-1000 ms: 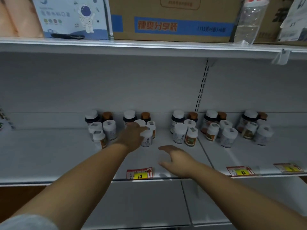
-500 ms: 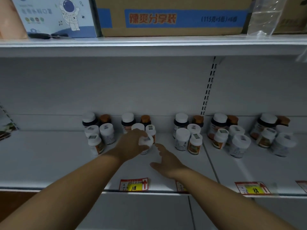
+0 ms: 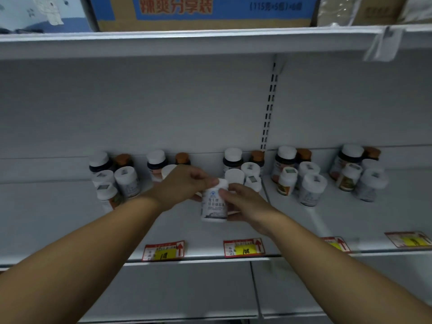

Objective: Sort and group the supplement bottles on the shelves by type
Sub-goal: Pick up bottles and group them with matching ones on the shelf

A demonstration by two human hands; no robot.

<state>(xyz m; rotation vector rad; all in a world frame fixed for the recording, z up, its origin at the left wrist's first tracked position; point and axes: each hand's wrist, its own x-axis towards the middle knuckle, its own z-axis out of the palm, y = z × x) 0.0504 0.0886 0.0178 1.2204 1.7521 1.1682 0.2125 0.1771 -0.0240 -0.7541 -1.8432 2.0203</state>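
A white supplement bottle [image 3: 214, 204] with a white cap and blue print is held upright above the shelf [image 3: 58, 218], near its middle. My left hand [image 3: 180, 185] grips it at the cap from the left. My right hand [image 3: 245, 204] holds its body from the right. Behind them, several bottles stand in clusters along the back: a left group [image 3: 112, 178], a middle group [image 3: 243, 169] and two right groups [image 3: 297, 176] [image 3: 360, 174]. Each mixes dark bottles with white caps, amber bottles with orange caps and white bottles.
The upper shelf edge [image 3: 187, 40] overhangs close above and carries a cardboard box [image 3: 201, 12]. A slotted upright [image 3: 268, 106] splits the back wall. Price tags [image 3: 163, 251] [image 3: 244, 247] line the front lip of the shelf.
My left hand has lifted the white bottle off the shelf toward me. My right hand rose from the shelf surface and took hold of the bottle's side. The camera moved closer.
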